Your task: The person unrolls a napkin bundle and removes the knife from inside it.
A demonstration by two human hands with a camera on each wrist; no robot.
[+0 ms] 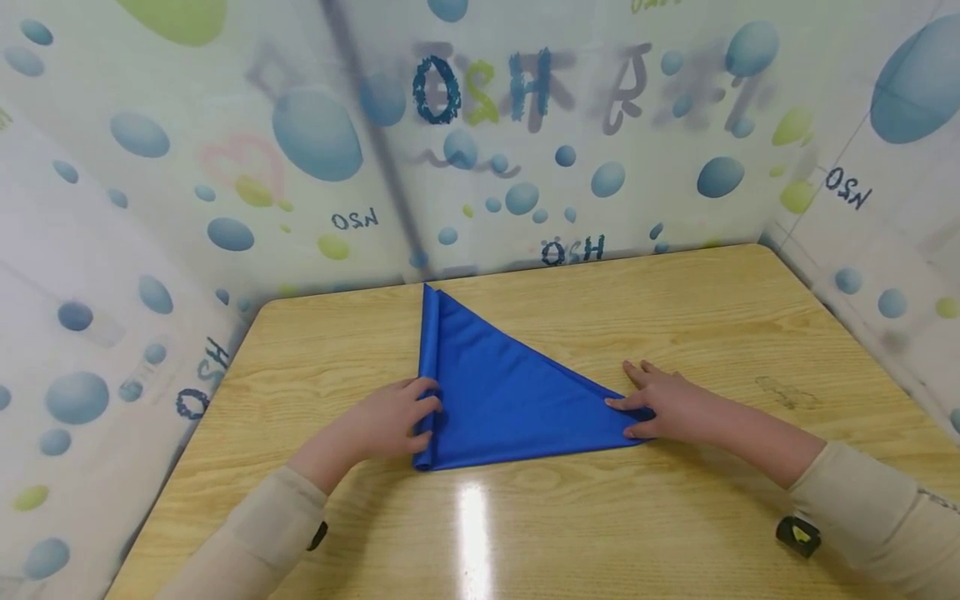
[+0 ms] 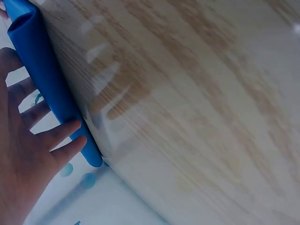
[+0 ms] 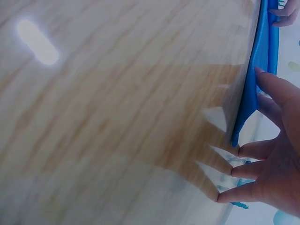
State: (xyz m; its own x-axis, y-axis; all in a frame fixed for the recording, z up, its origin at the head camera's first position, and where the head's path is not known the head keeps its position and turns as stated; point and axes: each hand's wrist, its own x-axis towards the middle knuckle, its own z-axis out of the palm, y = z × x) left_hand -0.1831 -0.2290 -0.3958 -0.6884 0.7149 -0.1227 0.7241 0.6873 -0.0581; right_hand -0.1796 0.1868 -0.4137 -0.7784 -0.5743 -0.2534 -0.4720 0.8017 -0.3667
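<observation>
A blue cloth (image 1: 517,400) lies on the table, folded into a triangle, its left side wound into a tight roll (image 1: 429,342). My left hand (image 1: 393,417) rests on the near part of that roll, fingers spread and gently bent over it. The left wrist view shows the fingertips against the rolled cloth (image 2: 51,70). At the cloth's pointed right end is my right hand (image 1: 667,406), its thumb and index finger touching the tip. In the right wrist view the other fingers (image 3: 248,168) are spread, their tips down on the table beside the cloth tip (image 3: 241,124).
The wooden table (image 1: 337,342) reaches back to a wall (image 1: 480,192) printed with blue and green drops. Similar panels stand at its left and right sides. A bright light reflection (image 1: 474,533) shows on the tabletop near the front.
</observation>
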